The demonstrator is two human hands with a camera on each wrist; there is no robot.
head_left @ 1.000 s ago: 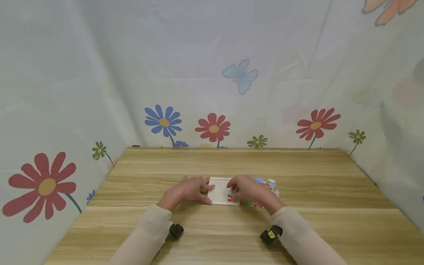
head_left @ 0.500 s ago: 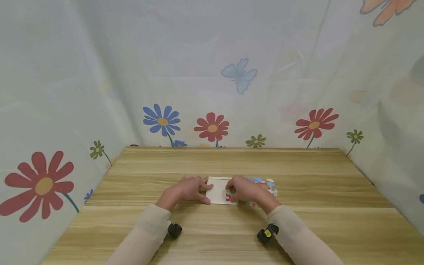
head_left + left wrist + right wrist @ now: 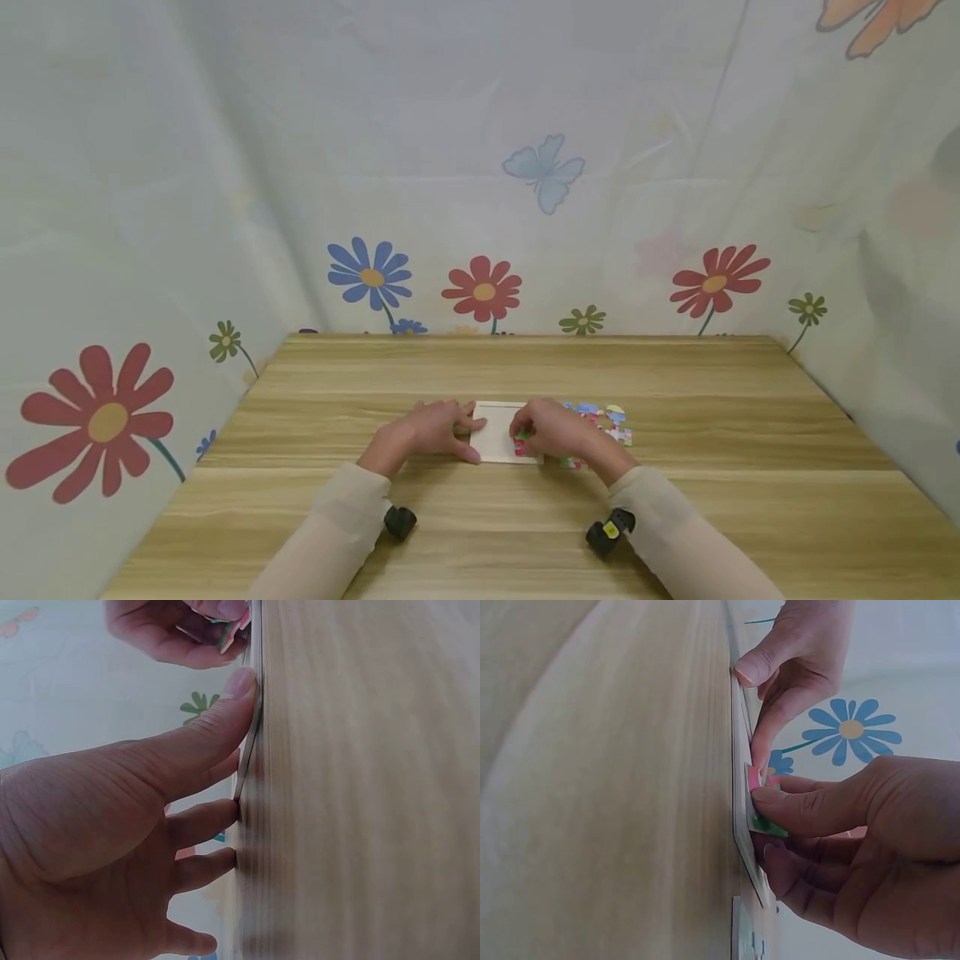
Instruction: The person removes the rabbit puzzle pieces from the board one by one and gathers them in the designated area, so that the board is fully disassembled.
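A shallow pale puzzle board (image 3: pixel 493 435) lies flat on the wooden table in the head view. My left hand (image 3: pixel 433 429) rests at its left end, thumb on the near corner and index finger on the surface, other fingers spread straight onto the table. Over the board's right part, my right hand (image 3: pixel 558 429) pinches a red and green jigsaw piece (image 3: pixel 768 823) between thumb and fingers. The right wrist view has this piece tilted against the board, its lower edge at the surface. My right hand hides the board's right end in the head view.
Several colourful jigsaw pieces (image 3: pixel 617 435) lie joined or close together on the table, right of the board and partly behind my right hand. A flower-printed curtain (image 3: pixel 600 192) stands behind the wooden table (image 3: pixel 480 533) and along its sides.
My right hand has shifted slightly left with the jigsaw piece, and the piece has turned a little in its fingers. The left hand stays at the board's left end.
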